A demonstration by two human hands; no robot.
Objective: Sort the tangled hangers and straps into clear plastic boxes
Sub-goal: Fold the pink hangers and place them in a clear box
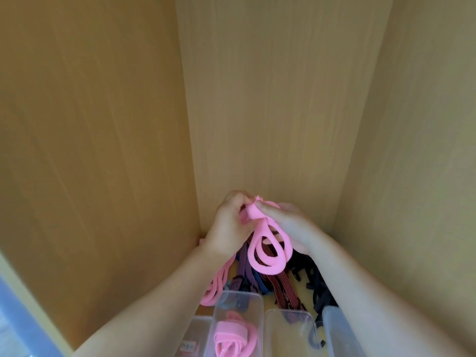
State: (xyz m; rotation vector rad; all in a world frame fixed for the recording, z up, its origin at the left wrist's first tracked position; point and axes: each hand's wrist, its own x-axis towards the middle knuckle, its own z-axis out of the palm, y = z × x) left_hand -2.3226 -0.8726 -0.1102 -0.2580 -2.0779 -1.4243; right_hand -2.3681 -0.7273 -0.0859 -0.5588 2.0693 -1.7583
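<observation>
Bare left forearm [159, 295], bare right forearm [360, 284], bare left hand [229, 225], bare right hand [293, 228]

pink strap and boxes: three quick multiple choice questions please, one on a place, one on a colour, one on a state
1. The clear box that holds a coiled pink strap is:
A. above the hands
B. below the hands, near the bottom edge
C. behind the hands, against the back panel

2. The looped strap in the hands is:
A. green
B. white
C. pink

3. The hands are:
A. both gripping the looped strap
B. both flat on the shelf
C. left gripping, right hanging idle

Answers:
1 B, the clear box sits at the bottom of the view, lower than the hands.
2 C, its loops are plainly pink.
3 A, the left hand and right hand both pinch the strap's top.
</observation>
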